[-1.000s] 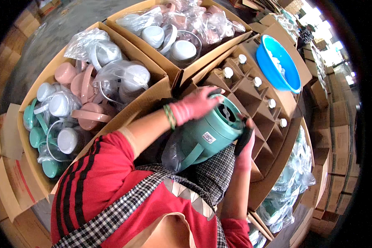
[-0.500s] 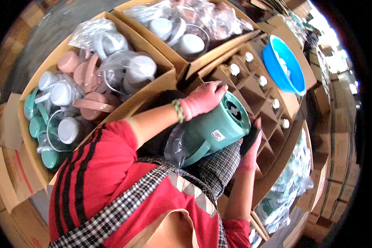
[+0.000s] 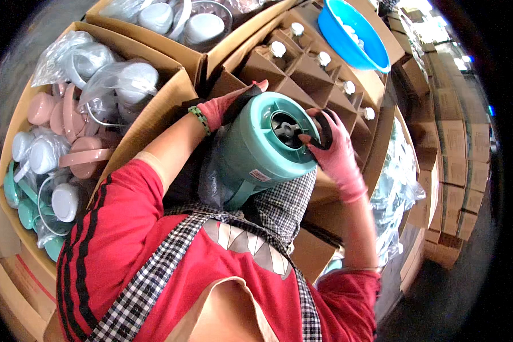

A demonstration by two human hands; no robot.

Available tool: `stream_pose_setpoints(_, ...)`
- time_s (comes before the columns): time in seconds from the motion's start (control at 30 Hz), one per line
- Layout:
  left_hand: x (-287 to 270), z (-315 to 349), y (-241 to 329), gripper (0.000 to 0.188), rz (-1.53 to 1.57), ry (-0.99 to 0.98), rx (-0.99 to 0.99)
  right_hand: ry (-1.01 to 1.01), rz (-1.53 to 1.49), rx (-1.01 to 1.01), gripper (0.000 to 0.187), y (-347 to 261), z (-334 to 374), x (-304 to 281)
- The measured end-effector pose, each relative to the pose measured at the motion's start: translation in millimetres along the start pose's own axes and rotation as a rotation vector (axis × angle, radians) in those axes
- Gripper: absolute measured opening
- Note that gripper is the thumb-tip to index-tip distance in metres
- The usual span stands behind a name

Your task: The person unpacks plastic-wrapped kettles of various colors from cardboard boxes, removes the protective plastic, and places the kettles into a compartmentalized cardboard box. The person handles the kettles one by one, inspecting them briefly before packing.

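Observation:
A teal plastic jug (image 3: 239, 151) with a side handle lies tilted across my lap, its round end facing up. A dark round opening with a grey spoked part (image 3: 288, 130) sits in that end. My left hand (image 3: 231, 106), in a pink glove with dark fingers, presses closed against the jug's far left side; its fingertips are partly hidden. My right hand (image 3: 336, 151), gloved alike, has curled fingers at the rim of the opening, thumb and forefinger on the spoked part's edge. A clear plastic bag (image 3: 211, 176) hangs around the jug's lower end.
At left, a carton (image 3: 154, 114) holds pink, white and teal lidded parts in plastic. Another carton (image 3: 145, 43) stands behind it. Ahead, a divided carton (image 3: 302, 71) holds several white-capped bottles (image 3: 277, 49). A blue basin (image 3: 330, 28) with small white pieces is beyond. Stacked cartons (image 3: 450, 148) line the right.
My right hand has moved from the jug's right side up to the opening in its end. The jug has turned its end more upward, and the view has shifted to the right.

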State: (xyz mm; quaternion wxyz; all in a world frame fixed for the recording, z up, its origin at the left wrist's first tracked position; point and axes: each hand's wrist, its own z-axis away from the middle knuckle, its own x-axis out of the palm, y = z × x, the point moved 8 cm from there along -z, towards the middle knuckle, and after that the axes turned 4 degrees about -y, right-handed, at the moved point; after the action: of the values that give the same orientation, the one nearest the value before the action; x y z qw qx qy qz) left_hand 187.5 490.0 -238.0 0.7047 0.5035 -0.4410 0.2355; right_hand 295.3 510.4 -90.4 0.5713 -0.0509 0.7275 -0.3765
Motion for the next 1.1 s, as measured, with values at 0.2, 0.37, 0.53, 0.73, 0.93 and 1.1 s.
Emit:
stream_pose_setpoints(0.2,1,-8,-16,0.039,0.212,-0.182,-0.108,-0.503,0.603,-0.474,0.023,-50,-19,33)
stream_pose_setpoints(0.37,-4,-6,-6,0.031,0.187,-0.131,-0.058,-0.568,0.580,-0.194,0.027,-31,-34,47)
stream_pose_setpoints(0.53,-20,-3,-4,0.024,0.229,-0.024,-0.021,-0.612,0.167,0.470,0.034,3,-47,52)
stream_pose_setpoints(0.73,0,4,5,0.026,0.050,-0.085,0.020,-0.713,0.776,-0.961,0.019,-66,-7,44)
stream_pose_setpoints(0.93,-5,-3,4,0.028,0.062,-0.100,0.048,-0.798,0.833,-0.576,0.023,-39,-38,64)
stream_pose_setpoints(1.1,-11,1,8,0.023,0.148,-0.127,0.031,-0.676,0.436,0.243,0.039,-10,-59,63)
